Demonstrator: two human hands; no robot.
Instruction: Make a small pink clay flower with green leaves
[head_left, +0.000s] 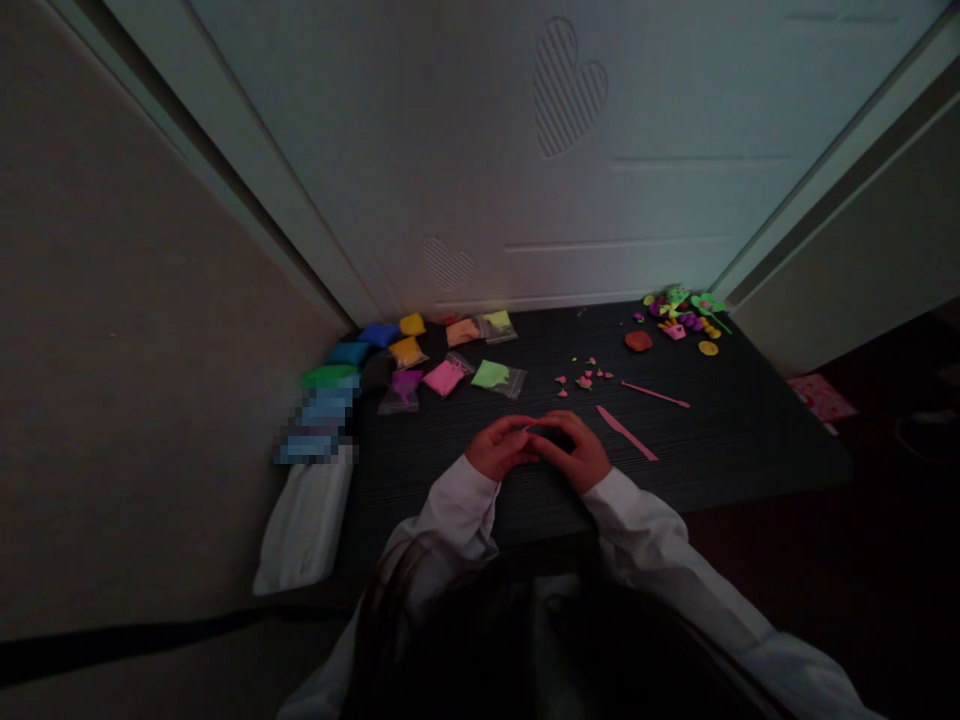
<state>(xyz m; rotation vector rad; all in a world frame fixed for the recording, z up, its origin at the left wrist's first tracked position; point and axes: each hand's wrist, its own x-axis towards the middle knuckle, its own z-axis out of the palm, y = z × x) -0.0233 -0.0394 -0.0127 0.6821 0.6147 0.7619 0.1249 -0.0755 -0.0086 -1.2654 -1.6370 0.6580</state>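
Observation:
Above the dark table, my left hand (pixel 499 447) and my right hand (pixel 575 450) meet at the fingertips, both closed in a pinch. Between them shows a small pink piece (pixel 528 428), seemingly modelling clay; its shape is mostly hidden by the fingers. To the right of my right hand lies a pink plastic clay knife (pixel 627 434), and beyond it a thin pink modelling stick (pixel 655 394). Several tiny pink and green clay bits (pixel 584 382) are scattered just past my hands.
Bags of coloured clay, including pink (pixel 446 377) and light green (pixel 491 375), line the table's left and back. A white case (pixel 306 525) sits at the left edge. Far right are a red-brown clay disc (pixel 638 342) and colourful finished clay pieces (pixel 677 331). A white panel (pixel 465 180) rises behind.

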